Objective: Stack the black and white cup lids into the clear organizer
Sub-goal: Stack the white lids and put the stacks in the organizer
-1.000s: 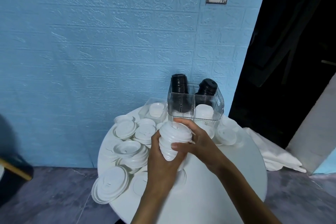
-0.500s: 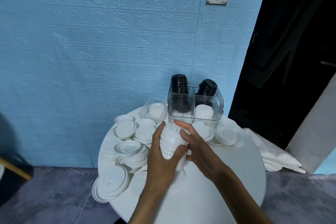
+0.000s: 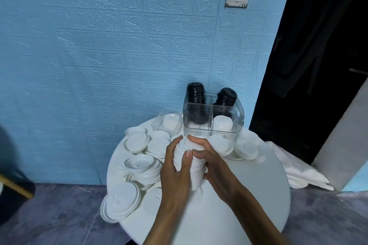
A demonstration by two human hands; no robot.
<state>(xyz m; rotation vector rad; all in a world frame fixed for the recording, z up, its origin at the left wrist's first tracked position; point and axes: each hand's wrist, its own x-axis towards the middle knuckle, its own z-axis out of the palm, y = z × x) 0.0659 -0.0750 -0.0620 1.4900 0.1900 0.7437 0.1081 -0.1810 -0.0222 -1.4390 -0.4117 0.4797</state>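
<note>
A tall stack of white lids (image 3: 196,173) stands on the round white table (image 3: 258,195). My left hand (image 3: 175,173) grips its left side and my right hand (image 3: 211,163) wraps round its top and right side. Just behind stands the clear organizer (image 3: 238,117). Two stacks of black lids (image 3: 196,93) fill its rear compartments and a short white stack (image 3: 222,124) sits in its front right one. Several loose white lids (image 3: 137,141) lie scattered over the table's left half.
A smaller clear container (image 3: 161,117) holding white lids sits left of the organizer. A large white lid (image 3: 121,203) overhangs the table's front left edge. White cloth (image 3: 298,171) lies on the floor at right. The blue wall is close behind; a dark doorway opens at right.
Both hands have lowered the white stack toward the table. My right hand slid from the stack's top down over its right side.
</note>
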